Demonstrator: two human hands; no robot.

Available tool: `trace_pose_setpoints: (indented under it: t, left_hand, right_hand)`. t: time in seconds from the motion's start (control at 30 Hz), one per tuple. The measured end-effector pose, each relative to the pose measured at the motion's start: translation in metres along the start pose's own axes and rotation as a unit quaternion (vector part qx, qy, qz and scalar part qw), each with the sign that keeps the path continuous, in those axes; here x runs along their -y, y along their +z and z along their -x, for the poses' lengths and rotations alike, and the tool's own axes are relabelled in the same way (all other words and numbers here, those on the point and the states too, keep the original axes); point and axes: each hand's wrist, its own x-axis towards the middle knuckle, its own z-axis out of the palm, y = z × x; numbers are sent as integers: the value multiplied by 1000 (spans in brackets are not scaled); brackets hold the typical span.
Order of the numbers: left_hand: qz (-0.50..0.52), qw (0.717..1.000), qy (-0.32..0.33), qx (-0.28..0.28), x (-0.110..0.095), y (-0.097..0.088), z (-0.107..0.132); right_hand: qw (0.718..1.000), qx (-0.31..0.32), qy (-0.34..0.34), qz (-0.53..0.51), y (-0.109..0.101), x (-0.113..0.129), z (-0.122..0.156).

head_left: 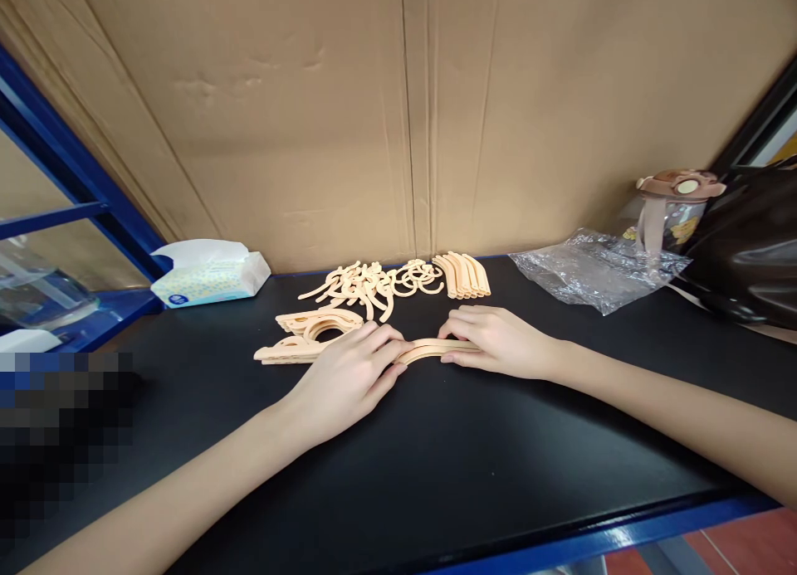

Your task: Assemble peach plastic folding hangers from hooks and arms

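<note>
Both hands grip a curved beige strip [429, 345] that looks like a clothes-hanger arm, held low over the black table [436, 459]. My left hand [364, 367] pinches its left end between thumb and fingers. At the other end, my right hand [491, 340] has fingers behind and thumb in front. Just beyond the left hand lie stacked beige hanger-like pieces [290, 353], partly hidden by that hand. Behind them is a loose heap of small curved beige hooks [361, 286]. A neat row of curved beige strips [464, 275] sits to the right of the heap.
A tissue pack [208, 276] stands at the back left, near a blue metal frame [93, 214]. Crumpled clear plastic [598, 268] lies at the back right, before a drinking bottle [676, 210] and a dark bag [747, 251]. A cardboard wall [311, 127] closes the back.
</note>
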Motion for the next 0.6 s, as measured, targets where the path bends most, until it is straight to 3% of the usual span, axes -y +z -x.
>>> trace_pose_setpoints:
  t: [0.27, 0.6]
  left_hand:
    - [-61, 998, 10, -15, 4, 4, 0]
    - [-52, 998, 12, -29, 3, 3, -1]
  right_hand:
    - [999, -32, 11, 42, 5, -4, -3]
    - [997, -35, 11, 62, 6, -3, -3]
